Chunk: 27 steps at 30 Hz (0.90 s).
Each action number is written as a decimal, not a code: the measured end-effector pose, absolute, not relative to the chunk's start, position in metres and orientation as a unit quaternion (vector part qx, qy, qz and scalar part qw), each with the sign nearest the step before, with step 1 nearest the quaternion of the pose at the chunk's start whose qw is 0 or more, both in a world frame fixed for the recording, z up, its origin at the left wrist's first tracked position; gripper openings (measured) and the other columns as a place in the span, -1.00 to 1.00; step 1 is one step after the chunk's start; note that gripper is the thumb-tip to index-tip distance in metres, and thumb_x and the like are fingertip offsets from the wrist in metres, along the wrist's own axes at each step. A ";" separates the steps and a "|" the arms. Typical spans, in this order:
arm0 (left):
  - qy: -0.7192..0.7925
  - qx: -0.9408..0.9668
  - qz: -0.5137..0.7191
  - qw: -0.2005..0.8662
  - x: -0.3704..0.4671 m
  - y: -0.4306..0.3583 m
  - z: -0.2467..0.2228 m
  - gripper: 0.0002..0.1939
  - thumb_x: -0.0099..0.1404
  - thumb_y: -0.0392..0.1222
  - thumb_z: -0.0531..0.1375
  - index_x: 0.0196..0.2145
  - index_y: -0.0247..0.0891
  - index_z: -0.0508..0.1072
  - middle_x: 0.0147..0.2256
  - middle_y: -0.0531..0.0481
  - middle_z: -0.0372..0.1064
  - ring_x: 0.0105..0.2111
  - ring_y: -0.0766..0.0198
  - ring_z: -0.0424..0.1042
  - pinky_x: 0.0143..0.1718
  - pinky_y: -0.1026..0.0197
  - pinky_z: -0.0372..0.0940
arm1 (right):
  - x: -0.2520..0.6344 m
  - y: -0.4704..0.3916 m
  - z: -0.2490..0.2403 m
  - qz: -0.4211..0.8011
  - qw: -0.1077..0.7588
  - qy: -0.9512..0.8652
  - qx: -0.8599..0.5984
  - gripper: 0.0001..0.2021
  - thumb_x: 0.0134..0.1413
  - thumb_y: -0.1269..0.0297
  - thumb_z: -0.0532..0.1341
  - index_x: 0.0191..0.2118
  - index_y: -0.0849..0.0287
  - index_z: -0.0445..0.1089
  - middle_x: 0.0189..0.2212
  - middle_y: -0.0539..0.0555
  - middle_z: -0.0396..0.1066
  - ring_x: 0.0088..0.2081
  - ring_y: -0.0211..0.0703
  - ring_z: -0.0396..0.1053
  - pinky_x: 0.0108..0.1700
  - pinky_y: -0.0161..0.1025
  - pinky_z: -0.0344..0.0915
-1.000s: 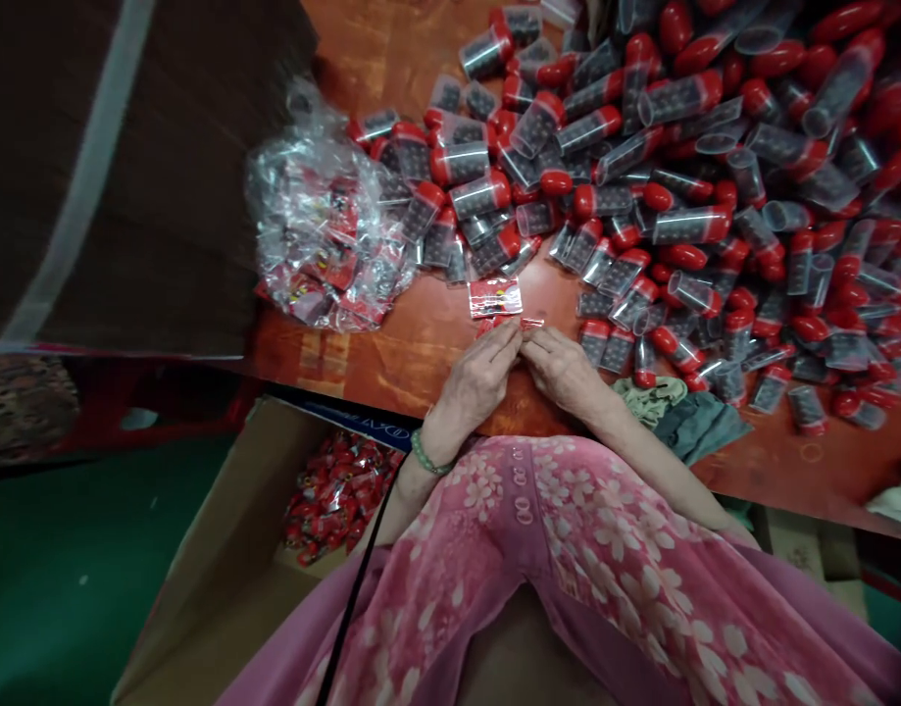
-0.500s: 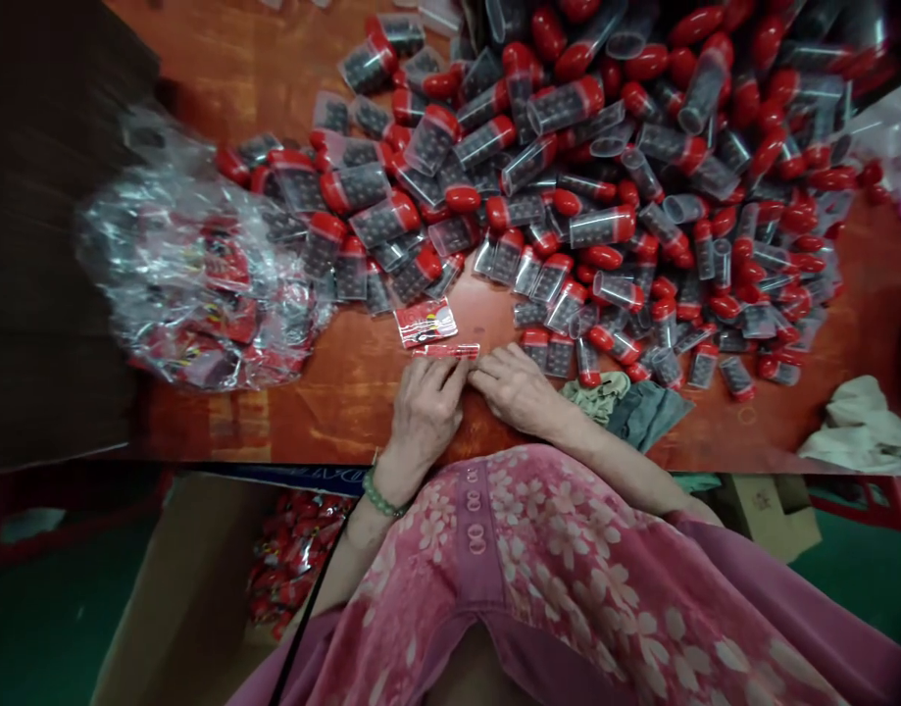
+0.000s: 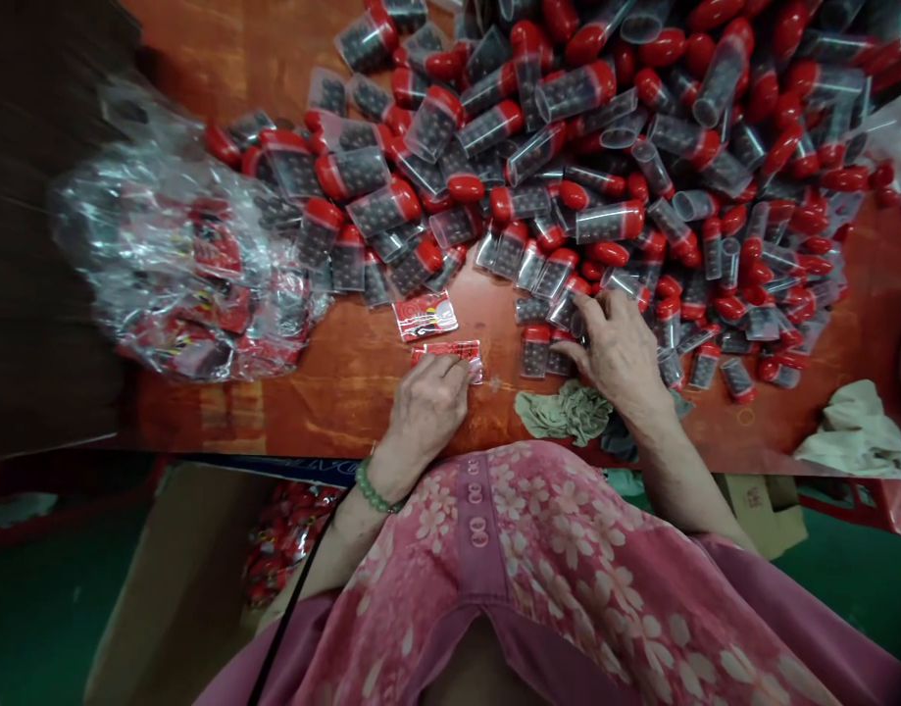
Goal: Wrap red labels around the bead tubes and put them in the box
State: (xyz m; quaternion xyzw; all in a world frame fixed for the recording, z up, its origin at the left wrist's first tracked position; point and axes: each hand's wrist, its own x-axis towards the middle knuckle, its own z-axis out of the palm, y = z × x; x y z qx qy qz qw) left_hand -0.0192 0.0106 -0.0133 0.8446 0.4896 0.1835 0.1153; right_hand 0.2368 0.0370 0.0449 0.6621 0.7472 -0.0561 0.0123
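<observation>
My left hand [image 3: 429,402] rests on the table with curled fingers on a small red printed packet [image 3: 450,349], hiding part of it. A second red printed packet [image 3: 425,316] lies flat just beyond. At the near edge of the pile, my right hand [image 3: 618,345] has its thumb and fingers apart over clear plastic tubes with red rounded caps and dark dotted contents; one such tube [image 3: 535,353] lies left of its thumb. Whether the fingertips touch a tube cannot be made out.
The tube pile [image 3: 516,196] covers the back of the orange table [image 3: 325,412]. At left sits a clear bag [image 3: 192,265] of red packets. A crumpled green cloth [image 3: 568,412] lies near the front edge, a pale cloth [image 3: 854,431] at right. An open cardboard box [image 3: 163,579] stands below.
My right hand has left the packet and moved right to the tubes. The packet under my left hand now shows more of its face. The green cloth has shifted left.
</observation>
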 end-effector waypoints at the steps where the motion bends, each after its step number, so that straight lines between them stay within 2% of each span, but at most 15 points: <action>1: 0.492 0.845 0.168 0.122 -0.018 0.011 -0.010 -0.71 0.46 -0.23 0.06 -0.33 -0.30 0.53 -0.31 -0.15 0.52 -0.33 0.16 0.43 -0.25 0.12 0.31 | 0.237 0.037 0.043 -0.061 0.006 0.742 0.668 -0.57 0.20 0.17 0.30 0.10 0.27 0.33 -0.05 0.34 0.34 -0.05 0.22 0.38 -0.07 0.07 0.40; 6: 0.509 0.839 0.107 0.160 -0.014 0.015 0.003 -0.71 0.44 -0.25 0.04 -0.35 -0.31 0.52 -0.32 -0.17 0.51 -0.30 0.14 0.46 -0.24 0.13 0.31 | 0.242 0.035 0.044 -0.056 0.008 0.714 0.698 -0.77 0.25 0.29 0.18 -0.02 0.24 0.37 -0.07 0.31 0.37 -0.18 0.13 0.44 -0.21 -0.01 0.42; 11: 0.525 0.813 0.143 0.207 -0.019 0.023 0.002 -0.72 0.40 -0.26 0.10 -0.41 -0.34 0.54 -0.38 -0.15 0.52 -0.35 0.14 0.49 -0.30 0.15 0.31 | 0.267 0.024 0.047 -0.040 -0.092 0.720 0.687 -0.75 0.23 0.33 0.14 0.00 0.19 0.40 -0.13 0.26 0.46 -0.14 0.07 0.44 -0.08 0.01 0.40; 13: 0.536 0.775 0.212 0.261 -0.021 0.025 -0.002 -0.78 0.34 -0.23 0.19 -0.42 -0.32 0.57 -0.39 -0.11 0.55 -0.37 0.18 0.51 -0.32 0.18 0.32 | 0.277 0.018 0.049 -0.045 -0.165 0.700 0.693 -0.73 0.19 0.33 0.18 0.00 0.19 0.43 -0.17 0.23 0.49 -0.20 0.00 0.45 -0.08 -0.03 0.39; 15: 0.542 0.720 0.289 0.323 -0.022 0.024 -0.004 -0.86 0.26 -0.21 0.30 -0.43 -0.28 0.60 -0.43 -0.03 0.56 -0.43 0.26 0.50 -0.37 0.24 0.31 | 0.280 0.014 0.052 -0.082 -0.276 0.648 0.706 -0.72 0.10 0.32 0.27 -0.05 0.20 0.47 -0.29 0.14 0.50 -0.35 -0.13 0.41 -0.22 -0.13 0.39; 18: 0.539 0.649 0.379 0.380 -0.021 0.022 -0.003 -0.88 0.14 -0.20 0.41 -0.49 -0.26 0.60 -0.49 0.04 0.55 -0.51 0.34 0.47 -0.43 0.29 0.29 | 0.274 0.009 0.053 -0.205 -0.462 0.539 0.674 -0.74 -0.05 0.34 0.40 -0.17 0.20 0.52 -0.46 -0.01 0.44 -0.53 -0.30 0.33 -0.45 -0.31 0.31; 20: 0.524 0.631 0.424 0.385 -0.020 0.020 0.002 -0.88 0.11 -0.20 0.44 -0.49 -0.26 0.60 -0.49 0.04 0.56 -0.51 0.36 0.48 -0.43 0.31 0.32 | 0.264 0.008 0.052 -0.310 -0.540 0.484 0.614 -0.75 -0.08 0.36 0.44 -0.20 0.17 0.52 -0.49 -0.05 0.45 -0.56 -0.33 0.36 -0.51 -0.36 0.32; 23: 0.486 0.640 0.469 0.367 -0.018 0.018 0.012 -0.87 0.10 -0.20 0.45 -0.47 -0.26 0.60 -0.48 0.04 0.57 -0.49 0.37 0.51 -0.42 0.33 0.37 | 0.246 0.006 0.049 -0.423 -0.556 0.463 0.545 -0.74 -0.04 0.41 0.44 -0.17 0.13 0.53 -0.42 -0.04 0.54 -0.54 -0.33 0.46 -0.46 -0.40 0.43; 27: 0.436 0.674 0.483 0.350 -0.019 0.015 0.022 -0.89 0.11 -0.24 0.45 -0.43 -0.27 0.60 -0.46 0.02 0.58 -0.46 0.37 0.53 -0.38 0.35 0.41 | 0.227 0.004 0.051 -0.468 -0.527 0.498 0.505 -0.73 0.00 0.45 0.44 -0.14 0.12 0.53 -0.30 -0.03 0.59 -0.37 -0.35 0.54 -0.34 -0.48 0.47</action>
